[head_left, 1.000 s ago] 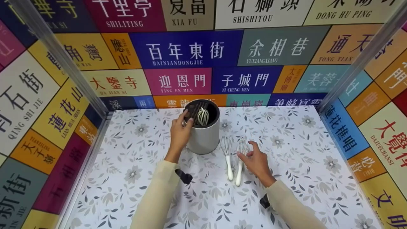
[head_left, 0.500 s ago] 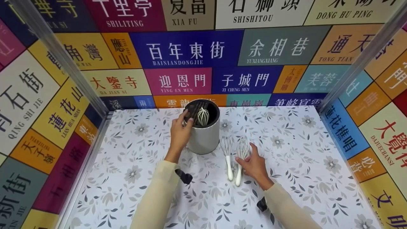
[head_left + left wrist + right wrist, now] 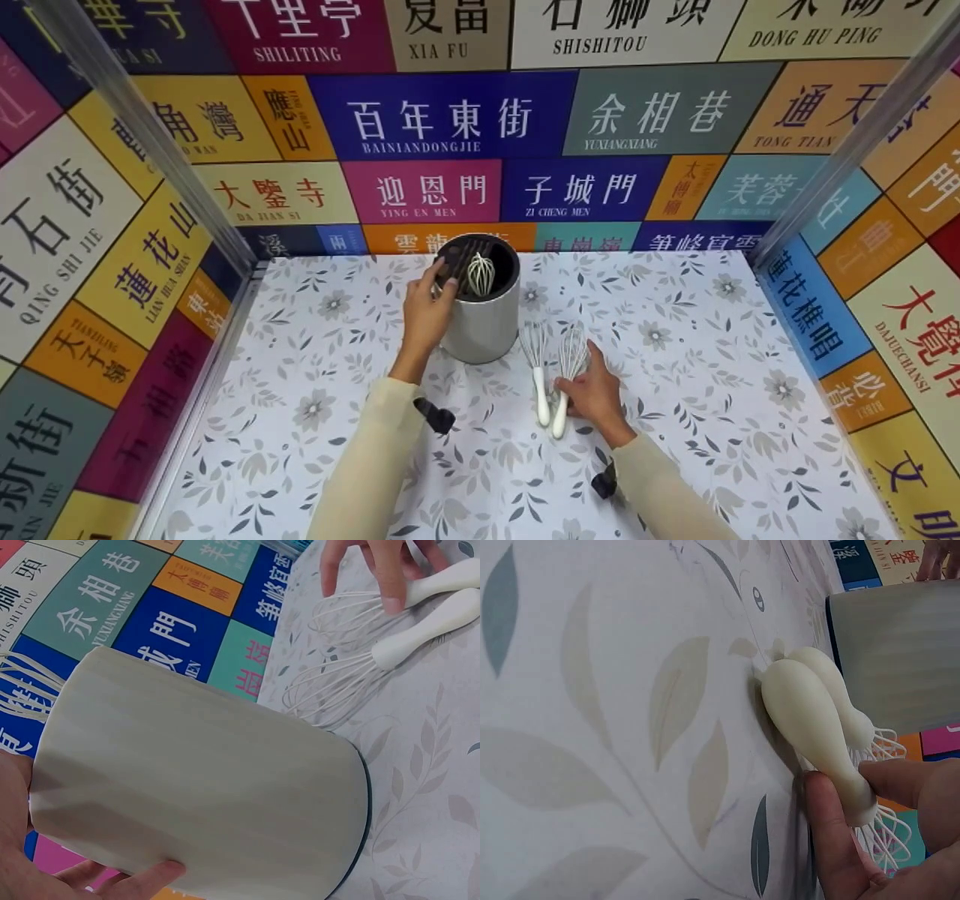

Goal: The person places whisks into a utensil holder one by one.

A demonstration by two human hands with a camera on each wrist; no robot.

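Note:
A grey cylindrical holder [image 3: 481, 330] stands upright with a whisk [image 3: 480, 274] head-up among dark slots. My left hand [image 3: 427, 311] grips the holder's left rim and side; in the left wrist view its fingers lie along the wall [image 3: 202, 772]. Two white-handled whisks lie side by side on the table, right of the holder. My right hand [image 3: 595, 390] pinches the right whisk [image 3: 560, 414] at the upper handle, thumb on one side and fingers on the other, as the right wrist view shows on the handle [image 3: 806, 712]. The left whisk [image 3: 541, 397] lies untouched beside it.
The table [image 3: 315, 465] has a white leaf-and-flower cover. Colourful sign-covered walls [image 3: 442, 112] rise behind it and on both sides, with metal posts [image 3: 840, 127] at the back corners.
My right hand has moved down and left from the whisk's wires to its handle and closed on it. That whisk's handle end has shifted slightly left. My left hand stays on the holder.

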